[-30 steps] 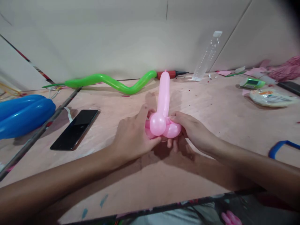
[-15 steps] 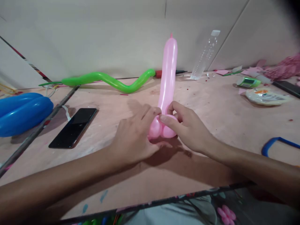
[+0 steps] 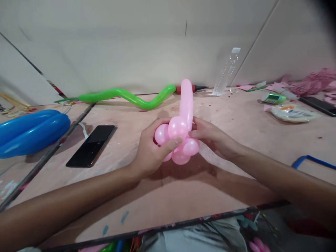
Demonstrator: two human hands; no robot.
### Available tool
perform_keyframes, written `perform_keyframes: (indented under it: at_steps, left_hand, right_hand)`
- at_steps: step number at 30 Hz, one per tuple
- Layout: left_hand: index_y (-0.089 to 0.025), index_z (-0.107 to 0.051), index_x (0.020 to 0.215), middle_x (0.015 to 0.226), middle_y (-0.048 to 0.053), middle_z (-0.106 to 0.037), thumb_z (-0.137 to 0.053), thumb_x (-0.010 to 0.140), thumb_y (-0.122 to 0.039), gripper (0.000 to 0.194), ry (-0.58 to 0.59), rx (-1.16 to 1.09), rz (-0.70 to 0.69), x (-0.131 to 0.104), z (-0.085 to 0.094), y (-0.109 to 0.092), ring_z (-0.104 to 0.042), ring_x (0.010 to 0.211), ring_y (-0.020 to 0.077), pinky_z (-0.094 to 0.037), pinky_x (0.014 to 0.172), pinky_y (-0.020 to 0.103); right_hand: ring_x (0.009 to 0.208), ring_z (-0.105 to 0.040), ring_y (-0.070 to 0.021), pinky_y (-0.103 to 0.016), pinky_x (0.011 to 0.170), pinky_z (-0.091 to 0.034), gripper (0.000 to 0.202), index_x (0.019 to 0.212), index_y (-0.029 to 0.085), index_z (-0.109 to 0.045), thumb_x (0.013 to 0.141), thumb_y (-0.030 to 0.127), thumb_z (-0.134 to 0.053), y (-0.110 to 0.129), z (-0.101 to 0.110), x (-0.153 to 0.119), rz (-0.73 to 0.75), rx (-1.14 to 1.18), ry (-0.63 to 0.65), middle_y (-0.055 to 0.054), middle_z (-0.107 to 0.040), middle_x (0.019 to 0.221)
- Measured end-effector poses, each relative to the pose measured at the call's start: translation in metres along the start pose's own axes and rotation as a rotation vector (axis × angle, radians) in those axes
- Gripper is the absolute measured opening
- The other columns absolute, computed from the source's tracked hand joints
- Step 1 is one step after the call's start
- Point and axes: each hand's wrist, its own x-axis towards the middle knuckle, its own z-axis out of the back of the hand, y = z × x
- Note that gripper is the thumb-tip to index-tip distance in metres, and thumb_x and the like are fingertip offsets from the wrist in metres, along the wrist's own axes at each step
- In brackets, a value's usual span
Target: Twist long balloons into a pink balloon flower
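A pink balloon (image 3: 187,99) is twisted into a cluster of several round bubbles at its lower end, with one long straight section rising from it. My left hand (image 3: 152,148) wraps round the cluster from the left, its thumb across the front of the bubbles. From the right, my right hand (image 3: 211,136) pinches the balloon where the long section meets the cluster. Some of its fingers are hidden behind the balloon.
A green balloon (image 3: 120,93) and a red pump (image 3: 181,90) lie by the wall. Blue balloons (image 3: 39,131) and a black phone (image 3: 91,146) are left. A clear bottle (image 3: 225,73), a packet (image 3: 291,113) and a blue strip (image 3: 315,160) are right.
The balloon has been turned, so more bubbles face the camera and its long section looks shorter. My left hand has shifted its hold round the cluster. The view has moved slightly.
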Motion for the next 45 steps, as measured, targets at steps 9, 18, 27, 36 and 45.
perform_keyframes:
  at_steps: [9, 18, 27, 36, 45]
  left_hand:
    - [-0.019, -0.072, 0.097, 0.099, 0.004, -0.072, -0.075, 0.082, -0.047, 0.032, -0.018, -0.169, 0.09, 0.001, -0.002, 0.014, -0.066, 0.093, 0.0235, -0.054, 0.087, 0.035]
    - [-0.018, -0.067, 0.1, 0.095, 0.003, -0.071, -0.075, 0.082, -0.05, 0.037, -0.165, 0.022, 0.178, 0.0, -0.007, 0.002, -0.064, 0.087, 0.0203, -0.052, 0.08, 0.031]
    - [-0.019, -0.067, 0.1, 0.095, 0.001, -0.068, -0.074, 0.085, -0.038, 0.025, -0.039, -0.138, 0.088, -0.004, -0.007, 0.015, -0.059, 0.086, 0.0177, -0.047, 0.078, 0.029]
    - [-0.02, -0.059, 0.094, 0.088, -0.002, -0.06, -0.078, 0.077, -0.035, 0.03, 0.054, 0.067, 0.042, -0.001, -0.006, 0.012, -0.052, 0.079, 0.0155, -0.042, 0.073, 0.029]
    - [-0.018, -0.059, 0.101, 0.096, 0.002, -0.062, -0.073, 0.082, -0.036, 0.03, 0.144, 0.21, -0.11, -0.004, 0.0, 0.016, -0.057, 0.086, 0.0189, -0.044, 0.079, 0.033]
  right_hand:
    - [0.109, -0.065, -0.025, -0.04, 0.092, -0.055, 0.053, 0.134, 0.022, -0.054, 0.087, 0.039, -0.07, -0.013, -0.01, -0.005, -0.018, -0.02, -0.224, -0.01, -0.066, 0.126]
    - [0.111, -0.065, -0.03, -0.046, 0.087, -0.056, 0.081, 0.152, 0.035, -0.038, 0.082, 0.042, -0.078, -0.007, -0.019, -0.027, 0.062, -0.49, -0.157, -0.009, -0.061, 0.139]
    - [0.093, -0.061, -0.0195, -0.034, 0.08, -0.049, 0.022, 0.108, 0.025, -0.065, 0.097, 0.043, -0.058, -0.015, -0.014, -0.016, 0.217, -0.439, -0.309, 0.0, -0.068, 0.103]
    - [0.099, -0.06, -0.0218, -0.039, 0.089, -0.046, 0.022, 0.114, 0.025, -0.059, 0.094, 0.035, -0.056, -0.028, -0.01, -0.018, 0.289, -0.404, -0.233, -0.001, -0.065, 0.108]
    - [0.104, -0.061, -0.0273, -0.046, 0.091, -0.046, 0.042, 0.131, 0.026, -0.049, 0.093, 0.043, -0.057, -0.024, -0.004, -0.023, 0.255, -0.571, -0.115, -0.006, -0.064, 0.12]
